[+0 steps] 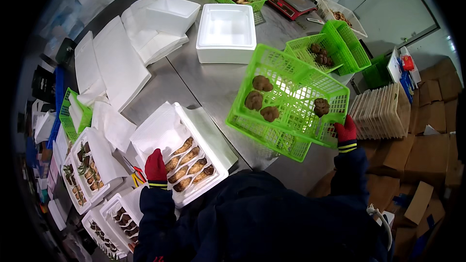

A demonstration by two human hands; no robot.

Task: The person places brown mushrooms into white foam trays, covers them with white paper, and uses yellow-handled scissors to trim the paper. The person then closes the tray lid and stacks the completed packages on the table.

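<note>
My right hand point(346, 130), in a red knit glove, grips the right edge of a green plastic basket point(291, 128). Several dark brown, knobbly truffle-like lumps point(253, 100) lie in it, and a second green basket point(271, 147) shows beneath. At the left side of a white foam box point(217, 174) is my left hand point(155, 165), also red-gloved; its fingers are hidden, so I cannot tell whether it holds anything. Inside that box, several pale brown matsutake-like mushrooms point(197, 166) lie in rows between strips of white paper, and white lining paper point(154, 129) stands over its far side.
Ahead on the steel table point(182, 94) are a white foam box point(227, 52), stacked white sheets point(116, 58) and a red scale point(287, 3). Packed foam boxes point(91, 171) and red-handled scissors point(138, 174) are at left. Cardboard boxes point(424, 156) fill the right side.
</note>
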